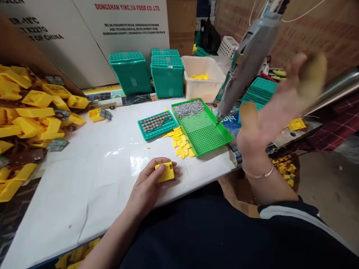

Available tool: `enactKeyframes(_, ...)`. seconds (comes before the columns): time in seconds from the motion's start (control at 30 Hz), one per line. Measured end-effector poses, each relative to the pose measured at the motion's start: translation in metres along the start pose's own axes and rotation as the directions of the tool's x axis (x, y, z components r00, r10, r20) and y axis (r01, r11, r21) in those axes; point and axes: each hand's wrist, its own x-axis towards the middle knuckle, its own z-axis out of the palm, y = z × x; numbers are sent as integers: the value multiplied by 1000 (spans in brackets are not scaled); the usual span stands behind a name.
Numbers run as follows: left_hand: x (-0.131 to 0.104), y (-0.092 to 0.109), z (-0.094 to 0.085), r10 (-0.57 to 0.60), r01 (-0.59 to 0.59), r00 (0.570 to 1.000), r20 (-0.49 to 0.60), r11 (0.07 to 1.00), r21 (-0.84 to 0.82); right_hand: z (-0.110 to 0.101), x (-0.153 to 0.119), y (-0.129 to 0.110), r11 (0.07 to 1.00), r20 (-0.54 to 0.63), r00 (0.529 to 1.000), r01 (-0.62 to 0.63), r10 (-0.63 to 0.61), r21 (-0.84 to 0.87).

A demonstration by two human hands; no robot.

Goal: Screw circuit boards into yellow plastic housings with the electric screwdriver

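My left hand is closed around a small yellow plastic case, thumb on its top face, just above the front of the white table. On the right, my raised right hand is blurred, its fingers apart and nothing in them. Yellow covers show on its thumb and one finger. Beside it hangs a grey electric screwdriver, tip down over the edge of a green tray; I see a gap between hand and tool. Small silver screws fill the tray's far end.
A teal holder with several round cells and loose yellow plastic pieces lie by the tray. Yellow cases are heaped at left. Teal stacks and a white bin stand behind. The white table spans the front.
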Motion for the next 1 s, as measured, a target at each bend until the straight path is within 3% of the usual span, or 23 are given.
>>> enactKeyframes(0.03, 2, 1, 3, -36, 36, 999, 10, 998, -45, -8, 13, 14, 998, -111, 994, -6, 12, 55)
enactKeyframes(0.07, 4, 1, 6, -58, 60, 998, 24, 996, -71, -13, 27, 27, 972, -217, 975, 13, 39, 234)
enactKeyframes(0.13, 8, 1, 12, -78, 81, 996, 35, 994, -76, -14, 50, 50, 887, -218, 971, 16, 96, 461)
enactKeyframes(0.2, 11, 0, 16, -90, 92, 996, 28, 994, -57, -5, 63, 65, 843, -173, 978, -5, 117, 538)
enactKeyframes(0.3, 13, -2, 17, -92, 92, 996, -9, 995, -25, 11, 68, 74, 840, -151, 974, -65, 172, 538)
enactKeyframes(0.4, 13, -3, 18, -93, 93, 995, -44, 996, -4, 21, 65, 72, 861, -204, 941, -141, 269, 488)
enactKeyframes(0.6, 12, 2, 25, -114, 113, 986, -124, 993, -10, 29, 62, 72, 873, -254, 916, -169, 311, 457)
enactKeyframes(0.8, 12, 2, 25, -115, 114, 988, -107, 993, -15, 31, 60, 78, 898, -236, 897, -287, 374, 333)
enactKeyframes(1.0, 13, -1, 21, -107, 106, 990, -87, 994, -10, 32, 57, 77, 886, -279, 907, -176, 315, 429)
